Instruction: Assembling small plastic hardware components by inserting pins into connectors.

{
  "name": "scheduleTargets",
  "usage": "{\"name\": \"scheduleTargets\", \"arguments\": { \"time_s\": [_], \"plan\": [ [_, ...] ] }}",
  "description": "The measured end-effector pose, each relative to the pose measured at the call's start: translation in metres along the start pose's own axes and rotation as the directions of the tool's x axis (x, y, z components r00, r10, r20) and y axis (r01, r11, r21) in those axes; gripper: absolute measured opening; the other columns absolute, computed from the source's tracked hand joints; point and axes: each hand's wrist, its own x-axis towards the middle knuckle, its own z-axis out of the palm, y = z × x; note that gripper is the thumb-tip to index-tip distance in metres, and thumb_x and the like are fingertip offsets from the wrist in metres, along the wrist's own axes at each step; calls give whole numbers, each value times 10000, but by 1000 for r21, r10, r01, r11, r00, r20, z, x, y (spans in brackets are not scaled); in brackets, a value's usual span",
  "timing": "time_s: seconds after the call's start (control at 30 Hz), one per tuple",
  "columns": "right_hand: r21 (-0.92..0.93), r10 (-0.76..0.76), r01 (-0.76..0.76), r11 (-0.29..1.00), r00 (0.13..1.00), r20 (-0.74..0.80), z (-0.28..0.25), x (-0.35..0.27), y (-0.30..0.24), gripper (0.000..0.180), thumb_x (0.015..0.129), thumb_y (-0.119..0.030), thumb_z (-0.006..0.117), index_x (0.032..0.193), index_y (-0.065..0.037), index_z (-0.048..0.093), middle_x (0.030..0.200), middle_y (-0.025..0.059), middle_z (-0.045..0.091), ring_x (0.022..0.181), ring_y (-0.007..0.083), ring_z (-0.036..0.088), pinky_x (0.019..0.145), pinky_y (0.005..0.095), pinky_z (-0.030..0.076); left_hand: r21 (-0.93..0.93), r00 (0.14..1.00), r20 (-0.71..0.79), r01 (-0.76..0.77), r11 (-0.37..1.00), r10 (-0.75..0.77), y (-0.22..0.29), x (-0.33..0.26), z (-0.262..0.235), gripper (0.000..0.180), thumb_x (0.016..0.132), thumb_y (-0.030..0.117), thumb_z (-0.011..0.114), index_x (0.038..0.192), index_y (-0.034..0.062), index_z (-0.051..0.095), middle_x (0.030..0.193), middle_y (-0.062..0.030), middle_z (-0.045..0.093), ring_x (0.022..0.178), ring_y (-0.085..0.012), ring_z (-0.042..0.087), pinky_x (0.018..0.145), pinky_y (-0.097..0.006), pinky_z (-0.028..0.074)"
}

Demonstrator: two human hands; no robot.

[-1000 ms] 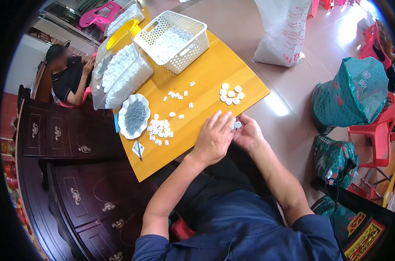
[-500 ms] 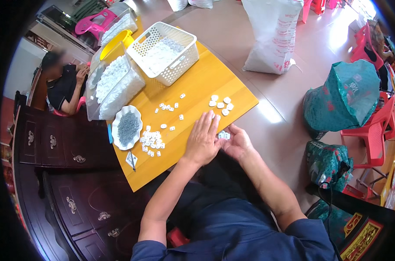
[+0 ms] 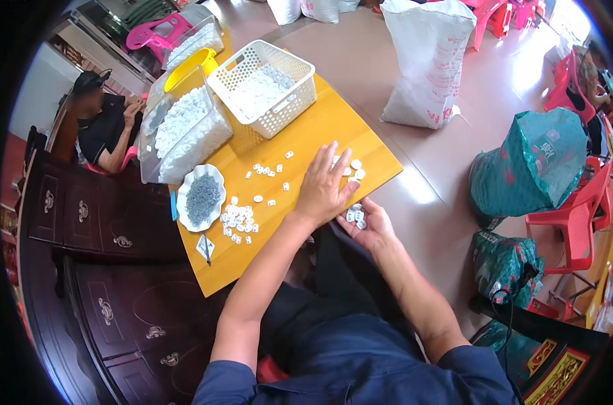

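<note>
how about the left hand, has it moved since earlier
Yes: the left hand has moved forward, farther over the table, away from its near edge.

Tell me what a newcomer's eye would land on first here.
Probably the bright wooden table in the middle, the left hand spread over it and the right hand beside its near edge, small white pieces on the palm. Next, the big teal bag at right and the white perforated basket on the table's far side.

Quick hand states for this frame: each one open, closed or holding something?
Left hand: open, fingers extended over the table; whether it touches anything is unclear.
Right hand: open, palm up, with small white pieces lying in it.
</note>
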Motion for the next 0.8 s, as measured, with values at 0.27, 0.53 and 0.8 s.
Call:
{"name": "scheduleTargets", "arguments": {
  "time_s": [0.27, 0.53, 0.8],
  "plan": [
    [84, -13, 6, 996, 996, 90, -4, 9, -4, 385, 1086, -359, 428, 1297, -75, 581, 1229, 123, 674, 1115, 298, 664, 1001, 496, 537, 71, 995, 21, -97, 993, 96, 2, 17, 37, 534, 934, 421, 637, 1356, 94, 613, 1458, -266, 486, 1378, -464, 416, 1148, -535, 336],
    [54, 80, -90, 994, 982, 171, -26, 15, -22, 381, 1066, -314, 454, 1330, -80, 598, 1324, 102, 654, 1230, 285, 621, 1076, 467, 490, 23, 987, -38, -158, 987, 158, 19, -13, 51, 414, 917, 165, 520, 1249, -45, 652, 1358, -211, 612, 1338, -356, 517, 1177, -436, 357],
    [73, 155, -204, 976, 893, 422, -35, 11, -22, 262, 1047, -335, 531, 1177, -132, 634, 1178, 28, 668, 1136, 180, 630, 1030, 353, 504, 69, 944, -150, -287, 955, 295, 37, -54, 70, 267, 946, 221, 662, 1175, 91, 708, 1284, -82, 677, 1310, -224, 557, 1123, -405, 433]
  ]
}}
